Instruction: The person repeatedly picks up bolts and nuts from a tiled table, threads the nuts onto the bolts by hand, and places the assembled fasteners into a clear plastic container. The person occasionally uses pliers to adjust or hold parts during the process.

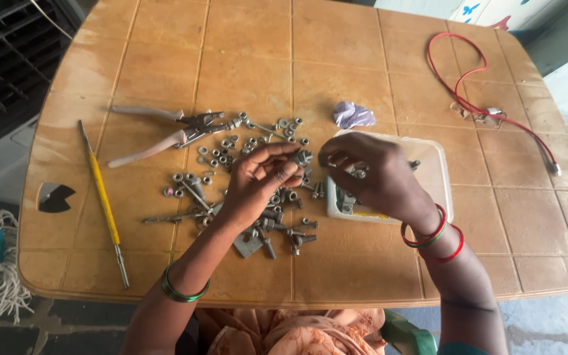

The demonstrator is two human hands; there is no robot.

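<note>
Left hand point(261, 177) raised just over the middle of the counter point(244, 59), fingers point(277, 154) pinched on a small bolt point(303, 157) at the fingertips. Bolt held clear of the surface, just right of the left fingertips and just left of the right hand point(373, 174). Long axis hard to read at this size; seemingly short and roughly upright, head toward the far edge.

Right hand over the near-left part of the tray point(438, 171), fingers curled round something small and grey, probably a nut point(359, 173), though not sure enough to name. Grip closed, knuckles up, thumb side turned toward the bolt. Only a narrow gap between the two sets of fingertips, along a line roughly parallel to the near edge. Left hand nearer the loose pile, right hand nearer the tray.

Below and left of the left hand, a scatter of bolts and nuts point(231, 151) spread toward the left-centre of the counter. Pliers point(165, 128) further left, jaws pointing right toward the scatter. Screwdriver point(103, 197) with yellow shaft lying near the left edge, long axis running far-to-near. Crumpled purple scrap point(353, 115) just beyond the tray. Red wire point(474, 85) looping by the far-right corner, well apart from both hands.
</note>
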